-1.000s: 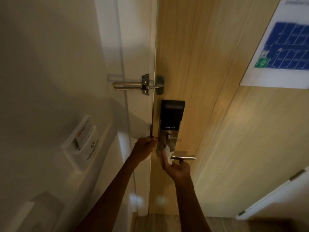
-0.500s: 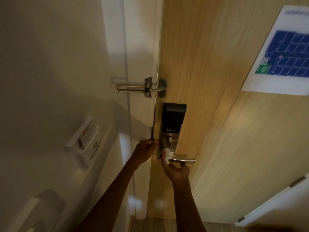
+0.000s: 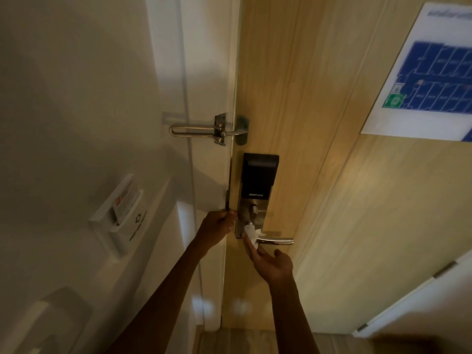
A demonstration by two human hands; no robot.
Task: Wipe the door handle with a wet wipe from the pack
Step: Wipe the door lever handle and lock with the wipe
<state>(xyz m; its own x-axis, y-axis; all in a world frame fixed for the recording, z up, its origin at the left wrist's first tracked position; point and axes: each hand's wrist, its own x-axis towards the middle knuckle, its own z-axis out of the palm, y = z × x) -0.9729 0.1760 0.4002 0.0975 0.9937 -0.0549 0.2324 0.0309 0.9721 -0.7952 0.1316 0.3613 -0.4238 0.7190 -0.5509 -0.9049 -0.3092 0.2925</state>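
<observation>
A silver lever door handle (image 3: 277, 240) juts right from a metal plate under a black smart lock (image 3: 259, 175) on the wooden door (image 3: 319, 123). A white wet wipe (image 3: 251, 231) is bunched at the handle's root. My right hand (image 3: 270, 261) reaches up from below, fingertips pressing the wipe against the handle, palm turned up. My left hand (image 3: 217, 228) is closed around the door's edge, just left of the lock plate. The wipe pack is not in view.
A metal swing-bar guard (image 3: 204, 130) bridges the white frame and door above the lock. A white card-holder switch (image 3: 120, 210) hangs on the left wall. A blue floor-plan sign (image 3: 429, 77) is on the door's upper right. Another white door edge (image 3: 408, 300) shows lower right.
My right hand has slid the wipe slightly up at the handle's root, and its fingers have stretched out. The left hand stays gripping the door edge.
</observation>
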